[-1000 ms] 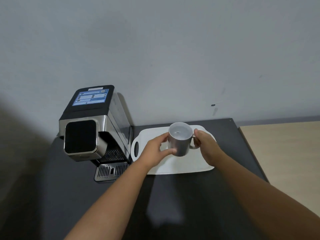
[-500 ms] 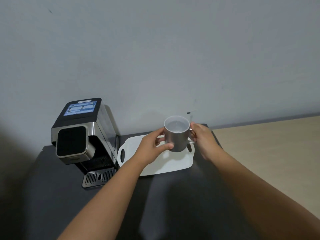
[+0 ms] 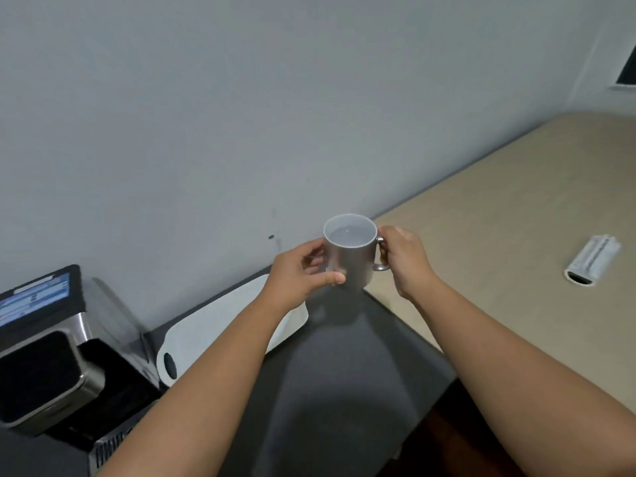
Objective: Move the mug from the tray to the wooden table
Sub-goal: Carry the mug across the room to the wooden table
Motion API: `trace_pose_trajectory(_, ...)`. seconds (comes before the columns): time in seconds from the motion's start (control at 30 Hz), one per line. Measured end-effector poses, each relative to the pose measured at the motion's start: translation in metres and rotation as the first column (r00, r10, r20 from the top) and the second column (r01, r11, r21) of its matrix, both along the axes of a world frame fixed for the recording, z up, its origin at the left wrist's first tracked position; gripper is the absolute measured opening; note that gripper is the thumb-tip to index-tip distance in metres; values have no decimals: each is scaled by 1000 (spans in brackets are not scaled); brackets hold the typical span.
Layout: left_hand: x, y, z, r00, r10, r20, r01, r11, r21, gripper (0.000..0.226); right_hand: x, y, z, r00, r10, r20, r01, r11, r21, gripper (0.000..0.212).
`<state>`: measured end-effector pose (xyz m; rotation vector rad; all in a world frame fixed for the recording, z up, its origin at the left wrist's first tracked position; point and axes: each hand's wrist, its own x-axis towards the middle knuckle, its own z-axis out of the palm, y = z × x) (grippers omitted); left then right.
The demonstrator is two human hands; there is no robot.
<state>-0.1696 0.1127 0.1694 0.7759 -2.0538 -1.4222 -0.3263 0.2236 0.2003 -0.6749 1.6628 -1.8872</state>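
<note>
A silver mug with a pale inside is held upright in the air, over the right end of the dark counter near the wooden table's edge. My left hand wraps its left side, thumb across the front. My right hand grips the handle on its right. The white tray lies on the dark counter, below and left of the mug, partly hidden by my left forearm. The light wooden table stretches to the right.
A coffee machine with a lit screen stands at the left on the dark counter. On the wooden table, a cable hole with a grey cover lies at the right. The grey wall runs behind everything.
Both hands have carried the mug up and to the right, off the tray, toward the wooden table. The view has swung right, so more of the wooden table shows.
</note>
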Motion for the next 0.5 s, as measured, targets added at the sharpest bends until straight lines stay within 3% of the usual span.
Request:
trace_pose_trajectory(0.23, -52, 61, 12, 957, -289, -3, 289, 956, -46, 71, -16, 95, 5, 934, -353, 48, 353, 936, 2, 30)
trace_pose_trajectory(0.5, -125, 172, 17, 808, -579, -107, 584, 812, 17, 72, -35, 232, 26, 770, -634, 69, 636, 771, -18, 33)
